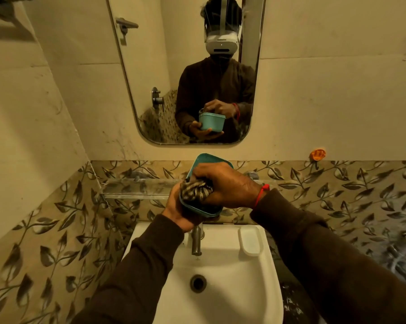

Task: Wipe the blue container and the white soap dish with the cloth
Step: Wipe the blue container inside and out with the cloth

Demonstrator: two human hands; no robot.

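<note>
The blue container (203, 160) is held up above the sink, its open mouth facing me. My left hand (179, 212) grips it from below and the left side. Inside its mouth my right hand (225, 187) holds a bunched striped cloth (195, 189) against the inner wall. The white soap dish (250, 240) lies on the sink's back right ledge, apart from both hands. The mirror reflects the container from its outer side.
A white sink (220, 272) with a metal tap (196, 240) and a drain (198, 282) stands below my hands. A glass shelf (136, 189) runs along the leaf-patterned tiles. A mirror (188, 73) hangs above, and an orange hook (317, 155) sticks to the right wall.
</note>
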